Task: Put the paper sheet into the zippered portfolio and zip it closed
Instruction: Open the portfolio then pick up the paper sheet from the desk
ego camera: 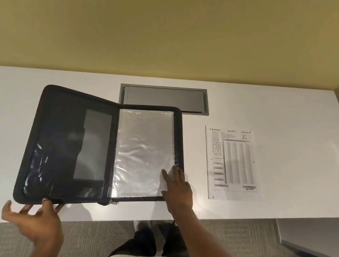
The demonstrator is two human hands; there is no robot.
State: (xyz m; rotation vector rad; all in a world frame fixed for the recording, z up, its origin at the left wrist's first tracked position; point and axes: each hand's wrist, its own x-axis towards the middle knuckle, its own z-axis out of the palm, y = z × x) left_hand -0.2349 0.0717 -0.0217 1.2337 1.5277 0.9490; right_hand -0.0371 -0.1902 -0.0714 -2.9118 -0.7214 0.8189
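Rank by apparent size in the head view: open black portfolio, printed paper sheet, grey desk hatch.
1. Open black zippered portfolio, clearly largest.
2. and 3. Printed white paper sheet and grey rectangular desk hatch: too alike to rank.

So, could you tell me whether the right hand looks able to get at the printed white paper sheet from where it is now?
Probably yes. The right hand rests on the open black zippered portfolio, and the printed white paper sheet lies flat just to its right on the white desk, with nothing between them.
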